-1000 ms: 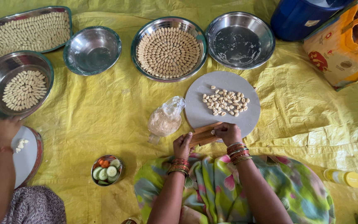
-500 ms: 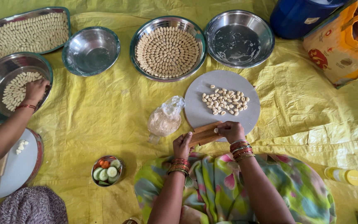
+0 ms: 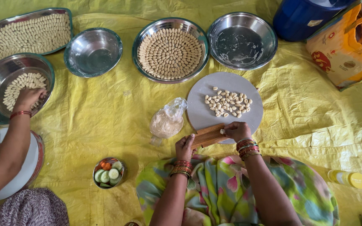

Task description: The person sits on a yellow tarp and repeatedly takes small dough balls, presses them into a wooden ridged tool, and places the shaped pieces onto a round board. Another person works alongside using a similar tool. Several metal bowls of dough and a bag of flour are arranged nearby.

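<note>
My left hand (image 3: 184,147) grips the near end of a small ridged wooden board (image 3: 206,135) that rests on the front edge of a round white board (image 3: 202,104). My right hand (image 3: 236,130) presses a small dough piece (image 3: 222,131) against the ridges. A heap of small shaped dough pieces (image 3: 228,102) lies in the middle of the white board. A clear plastic bag with dough (image 3: 166,121) sits just left of it on the yellow sheet (image 3: 105,121).
Steel bowls and a tray hold rows of shaped pieces: round bowl (image 3: 170,50), tray (image 3: 26,34), left bowl (image 3: 15,90) where another person's hand (image 3: 28,97) rests. Two empty bowls (image 3: 93,51) (image 3: 241,39), a small dish of cucumber slices (image 3: 109,172), a blue drum (image 3: 302,16), an orange bag (image 3: 348,46).
The other person's hand reached from their white plate up into the left steel bowl and stays there. My hands keep working on the ridged board, barely shifting.
</note>
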